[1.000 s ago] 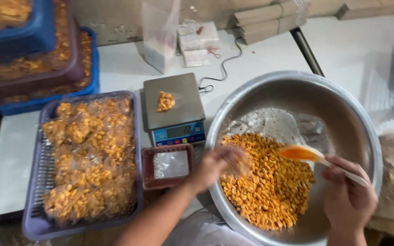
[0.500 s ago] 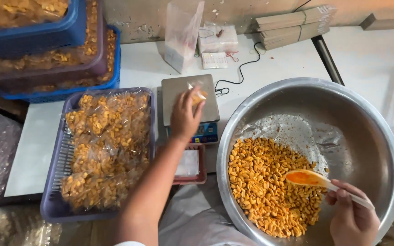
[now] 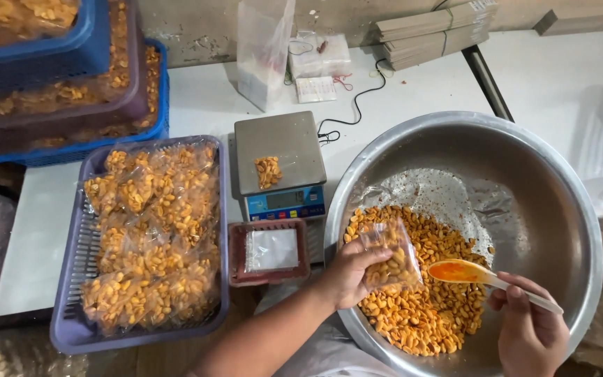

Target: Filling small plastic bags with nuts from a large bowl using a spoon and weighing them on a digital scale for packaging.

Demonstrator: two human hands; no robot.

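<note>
The left hand (image 3: 347, 274) has its fingers closed round a small clear plastic bag (image 3: 391, 257), crinkled and partly filled with glossy orange-coated peanuts, held over the peanut heap (image 3: 420, 307) at six o'clock inside the big dented steel bowl (image 3: 525, 181). The right hand (image 3: 528, 335), its fingers wrapped round the pale handle, holds an orange plastic spoon (image 3: 458, 271) at the bag's three o'clock. At the bowl's nine o'clock sits a flat steel-topped scale (image 3: 280, 164) carrying a few peanuts; its display is too small to read. A lilac slotted basket (image 3: 71, 335) of sealed bags stands farther at nine o'clock. The white counter (image 3: 197, 98) is scuffed; stacked crates are cut off at eleven o'clock.
</note>
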